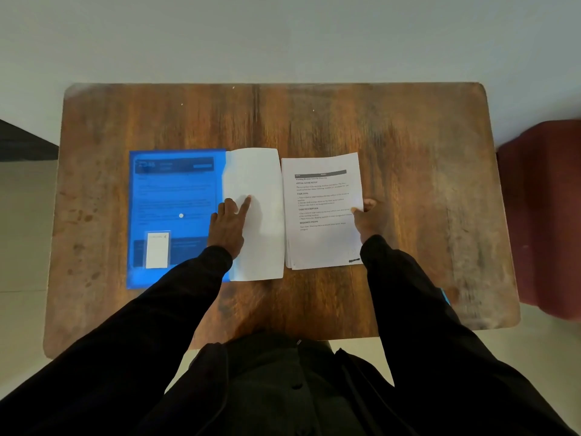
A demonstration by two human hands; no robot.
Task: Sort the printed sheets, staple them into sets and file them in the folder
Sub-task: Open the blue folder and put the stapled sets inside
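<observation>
A translucent blue folder [174, 215] lies flat on the left of the wooden table [408, 136], with a printed sheet showing through it. A blank-side-up white sheet [261, 247] overlaps the folder's right edge. My left hand [231, 221] rests on this sheet, with straight fingers pressing it down. To the right lies a stack of printed sheets [320, 234], text side up. My right hand [369, 220] pinches the stack's right edge with the thumb on top.
A dark red seat [544, 215] stands just off the table's right edge. A dark object [22, 143] sits off the left edge. My black sleeves cross the table's near side.
</observation>
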